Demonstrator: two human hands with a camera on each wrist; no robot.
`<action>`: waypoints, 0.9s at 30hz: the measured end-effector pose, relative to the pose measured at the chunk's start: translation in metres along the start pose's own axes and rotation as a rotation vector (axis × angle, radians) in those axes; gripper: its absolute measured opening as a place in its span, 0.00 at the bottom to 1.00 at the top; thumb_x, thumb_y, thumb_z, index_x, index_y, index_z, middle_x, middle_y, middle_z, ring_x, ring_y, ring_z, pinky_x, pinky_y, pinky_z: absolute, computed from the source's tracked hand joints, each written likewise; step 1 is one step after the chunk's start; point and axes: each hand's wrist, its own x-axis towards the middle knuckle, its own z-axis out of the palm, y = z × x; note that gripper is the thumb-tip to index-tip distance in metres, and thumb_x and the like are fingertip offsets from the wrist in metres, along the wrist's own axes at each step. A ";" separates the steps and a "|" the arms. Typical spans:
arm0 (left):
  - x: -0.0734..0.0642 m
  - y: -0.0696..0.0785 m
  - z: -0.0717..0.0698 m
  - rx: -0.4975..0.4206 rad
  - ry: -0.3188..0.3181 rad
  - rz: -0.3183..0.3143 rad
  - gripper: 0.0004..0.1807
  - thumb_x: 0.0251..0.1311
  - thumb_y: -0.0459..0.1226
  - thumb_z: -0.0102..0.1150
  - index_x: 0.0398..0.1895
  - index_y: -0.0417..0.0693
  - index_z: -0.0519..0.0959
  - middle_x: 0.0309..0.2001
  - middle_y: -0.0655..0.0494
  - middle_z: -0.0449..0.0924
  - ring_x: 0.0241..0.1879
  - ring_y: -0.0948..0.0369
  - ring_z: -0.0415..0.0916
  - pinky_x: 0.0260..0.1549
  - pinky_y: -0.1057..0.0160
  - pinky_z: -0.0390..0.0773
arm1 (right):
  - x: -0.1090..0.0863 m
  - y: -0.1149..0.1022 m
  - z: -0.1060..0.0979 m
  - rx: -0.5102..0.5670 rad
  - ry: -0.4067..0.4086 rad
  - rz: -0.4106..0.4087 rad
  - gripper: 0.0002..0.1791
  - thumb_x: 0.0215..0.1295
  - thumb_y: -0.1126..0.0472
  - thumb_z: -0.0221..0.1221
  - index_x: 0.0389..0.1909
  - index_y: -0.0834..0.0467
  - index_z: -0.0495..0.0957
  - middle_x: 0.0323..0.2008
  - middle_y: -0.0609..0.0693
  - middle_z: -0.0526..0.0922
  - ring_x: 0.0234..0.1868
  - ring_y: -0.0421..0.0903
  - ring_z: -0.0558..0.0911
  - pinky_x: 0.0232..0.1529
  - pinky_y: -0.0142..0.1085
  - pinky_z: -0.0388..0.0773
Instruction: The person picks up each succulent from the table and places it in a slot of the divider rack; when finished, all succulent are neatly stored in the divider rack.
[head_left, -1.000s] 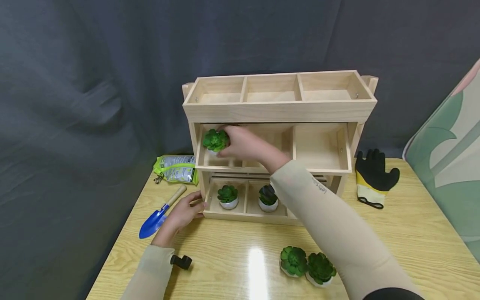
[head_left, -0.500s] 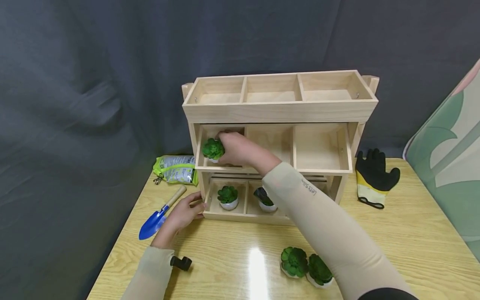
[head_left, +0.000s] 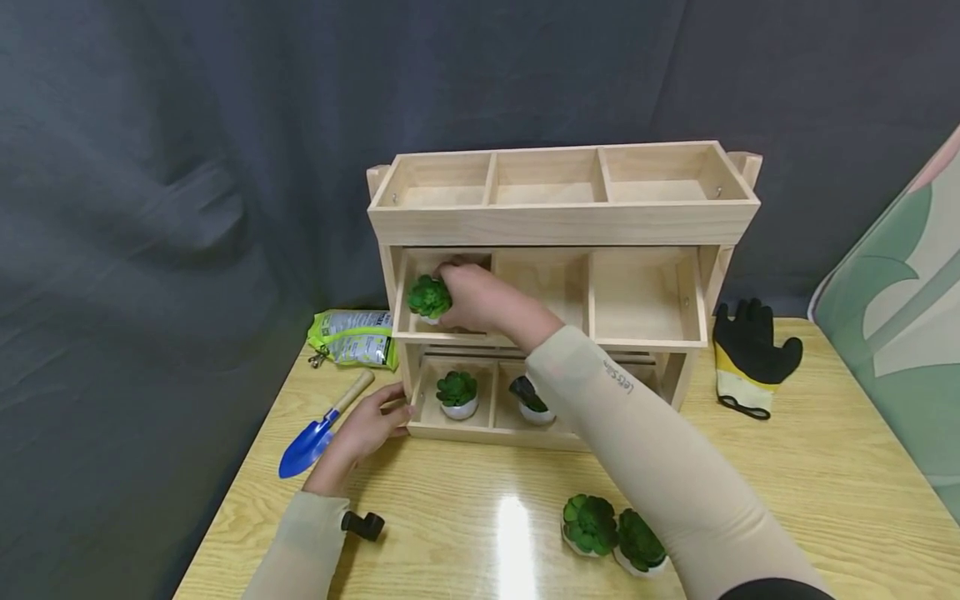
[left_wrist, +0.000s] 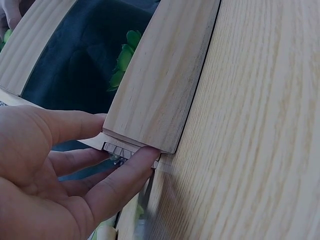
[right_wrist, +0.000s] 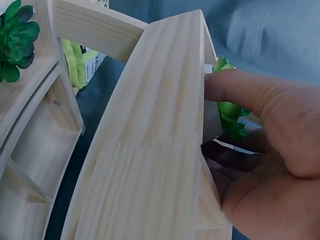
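Observation:
My right hand (head_left: 472,296) holds a small green succulent (head_left: 429,297) in a white pot, inside the left compartment of the middle tier of a wooden tiered planter stand (head_left: 558,225). In the right wrist view, thumb and fingers of that hand (right_wrist: 285,125) are around the pot, partly hidden behind the front board (right_wrist: 150,110). My left hand (head_left: 367,427) grips the bottom tier's left front corner, its fingertips on the wood in the left wrist view. Beside it, a potted succulent (head_left: 457,393) sits in the bottom left compartment; a darker one (head_left: 534,402) leans in the middle compartment.
Two more potted succulents, one left (head_left: 589,523) and one right (head_left: 639,542), stand on the table (head_left: 450,517) near the front. A blue trowel (head_left: 306,448) and a green bag (head_left: 352,337) lie left of the stand. A black-and-yellow glove (head_left: 752,354) lies right.
My right hand has lowered the succulent slightly within the middle tier's left compartment. The darker succulent below has tipped left. My left hand has stayed at the corner.

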 end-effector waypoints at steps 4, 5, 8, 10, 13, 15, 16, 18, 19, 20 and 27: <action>0.001 -0.001 0.000 -0.002 -0.001 0.000 0.33 0.80 0.36 0.56 0.84 0.43 0.61 0.81 0.35 0.62 0.74 0.35 0.72 0.60 0.46 0.88 | -0.001 -0.001 0.002 -0.016 0.018 -0.013 0.37 0.66 0.56 0.74 0.71 0.64 0.72 0.66 0.60 0.80 0.65 0.54 0.81 0.71 0.46 0.80; 0.001 -0.001 0.000 -0.004 0.000 0.001 0.33 0.80 0.36 0.56 0.84 0.43 0.61 0.81 0.35 0.62 0.74 0.35 0.72 0.60 0.46 0.88 | -0.002 -0.001 0.002 -0.019 0.022 -0.017 0.38 0.66 0.57 0.74 0.72 0.64 0.71 0.66 0.60 0.80 0.65 0.54 0.81 0.72 0.47 0.79; 0.001 0.000 0.001 -0.007 0.003 0.008 0.33 0.80 0.35 0.56 0.84 0.42 0.61 0.81 0.34 0.62 0.74 0.34 0.72 0.59 0.46 0.88 | -0.003 0.000 0.002 -0.030 0.034 -0.031 0.40 0.66 0.57 0.75 0.74 0.64 0.69 0.67 0.60 0.79 0.67 0.55 0.81 0.73 0.47 0.79; 0.000 0.000 0.001 -0.010 0.000 0.016 0.33 0.80 0.35 0.56 0.83 0.40 0.61 0.81 0.33 0.62 0.74 0.34 0.72 0.59 0.46 0.89 | -0.005 0.001 0.002 -0.037 0.038 -0.037 0.43 0.65 0.56 0.75 0.76 0.64 0.67 0.68 0.61 0.79 0.68 0.56 0.81 0.74 0.48 0.78; 0.000 0.001 0.001 -0.017 -0.011 0.028 0.33 0.80 0.34 0.55 0.83 0.39 0.60 0.81 0.32 0.62 0.74 0.33 0.71 0.59 0.46 0.89 | -0.008 0.002 0.001 -0.041 0.039 -0.041 0.45 0.65 0.57 0.75 0.78 0.64 0.65 0.71 0.62 0.77 0.71 0.58 0.79 0.77 0.48 0.76; 0.000 0.000 0.001 -0.021 -0.016 0.030 0.33 0.80 0.34 0.55 0.84 0.39 0.60 0.81 0.32 0.62 0.74 0.33 0.71 0.59 0.46 0.89 | -0.011 0.002 0.000 -0.032 0.034 -0.040 0.45 0.65 0.59 0.74 0.79 0.64 0.64 0.73 0.63 0.76 0.72 0.58 0.78 0.78 0.48 0.74; 0.000 0.000 0.001 -0.022 -0.017 0.030 0.33 0.80 0.34 0.55 0.84 0.39 0.60 0.81 0.32 0.62 0.74 0.33 0.71 0.59 0.46 0.88 | -0.013 0.002 0.000 -0.022 0.032 -0.038 0.45 0.65 0.60 0.74 0.79 0.64 0.64 0.74 0.63 0.75 0.72 0.58 0.78 0.78 0.48 0.74; 0.001 -0.001 0.001 -0.021 -0.020 0.032 0.33 0.80 0.34 0.55 0.84 0.39 0.60 0.81 0.31 0.61 0.74 0.33 0.71 0.59 0.46 0.89 | -0.017 0.003 0.000 0.010 0.030 -0.034 0.45 0.65 0.62 0.74 0.80 0.63 0.64 0.74 0.63 0.75 0.72 0.58 0.78 0.77 0.48 0.75; 0.001 -0.002 0.001 -0.024 -0.017 0.029 0.33 0.80 0.34 0.55 0.83 0.39 0.60 0.80 0.32 0.62 0.74 0.33 0.71 0.59 0.46 0.89 | -0.019 0.003 0.000 0.029 0.032 -0.031 0.45 0.65 0.62 0.74 0.80 0.62 0.64 0.74 0.62 0.74 0.72 0.58 0.78 0.77 0.48 0.76; 0.001 -0.002 0.001 -0.026 -0.014 0.027 0.33 0.80 0.34 0.56 0.83 0.39 0.60 0.80 0.32 0.62 0.74 0.33 0.71 0.58 0.46 0.89 | -0.022 0.003 -0.001 0.046 0.037 -0.030 0.45 0.65 0.62 0.74 0.80 0.61 0.64 0.74 0.62 0.74 0.72 0.58 0.78 0.77 0.48 0.76; 0.003 -0.003 0.001 -0.023 0.000 0.015 0.33 0.79 0.34 0.56 0.83 0.41 0.61 0.80 0.33 0.63 0.73 0.34 0.72 0.57 0.47 0.89 | -0.045 0.005 -0.006 0.139 0.116 -0.060 0.46 0.65 0.61 0.74 0.81 0.60 0.63 0.74 0.61 0.73 0.73 0.57 0.76 0.77 0.48 0.76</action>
